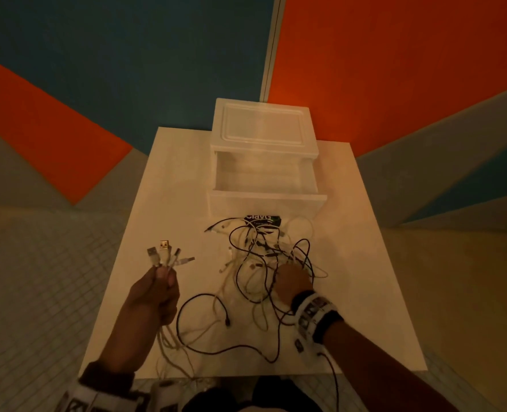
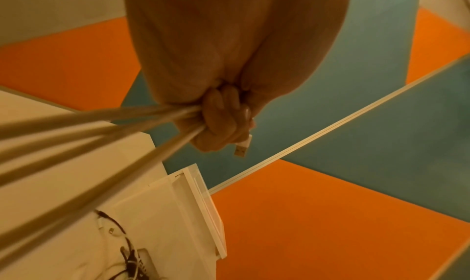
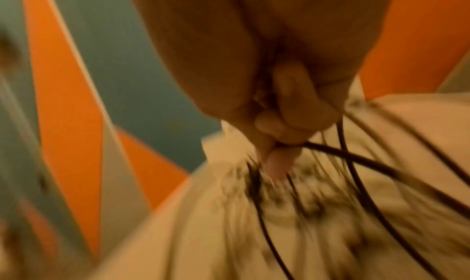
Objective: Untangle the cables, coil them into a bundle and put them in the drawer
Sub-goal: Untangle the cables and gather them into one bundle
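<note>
A tangle of black and white cables (image 1: 264, 263) lies on the white table (image 1: 169, 185) in front of the open drawer (image 1: 265, 179). My left hand (image 1: 157, 289) is raised over the table's left side and grips several white cables (image 2: 101, 127), their USB plugs (image 1: 164, 251) fanning out above the fist. My right hand (image 1: 293, 281) reaches into the right of the tangle; in the blurred right wrist view its fingers (image 3: 279, 159) pinch a black cable (image 3: 356, 159).
A clear plastic drawer unit (image 1: 261, 126) stands at the table's back edge, its drawer pulled out toward me. A black packet (image 1: 262, 220) lies under the cables at the drawer front. Cables trail over the near table edge. Tiled floor surrounds the table.
</note>
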A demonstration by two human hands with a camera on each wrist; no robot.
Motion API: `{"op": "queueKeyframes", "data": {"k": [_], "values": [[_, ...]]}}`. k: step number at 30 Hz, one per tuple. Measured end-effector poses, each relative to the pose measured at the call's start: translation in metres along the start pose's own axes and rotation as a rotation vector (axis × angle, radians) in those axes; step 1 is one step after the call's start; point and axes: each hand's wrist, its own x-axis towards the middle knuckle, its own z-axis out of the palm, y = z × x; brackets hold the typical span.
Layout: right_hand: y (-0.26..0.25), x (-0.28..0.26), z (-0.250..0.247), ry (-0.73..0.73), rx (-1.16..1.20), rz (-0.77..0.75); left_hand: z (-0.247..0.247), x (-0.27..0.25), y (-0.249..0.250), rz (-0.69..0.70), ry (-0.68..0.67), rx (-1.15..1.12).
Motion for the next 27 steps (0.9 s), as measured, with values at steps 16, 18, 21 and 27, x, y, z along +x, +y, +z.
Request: {"op": "queueKeyframes", "data": {"k": [16,18,21,27], "values": [[0.033,-0.047,-0.130,0.099,0.586,0.040,0.051,0.035,0.014,0.184,-0.092,0.121],[0.034,-0.061,-0.136,0.138,1.000,-0.101,0.056,0.036,0.014,0.193,-0.090,0.131],[0.023,-0.084,-0.149,0.122,1.298,-0.369,0.065,0.037,0.014,0.181,-0.077,0.094],[-0.020,-0.099,-0.148,0.013,1.383,-0.595,0.105,0.034,0.020,0.188,-0.195,-0.011]]}}
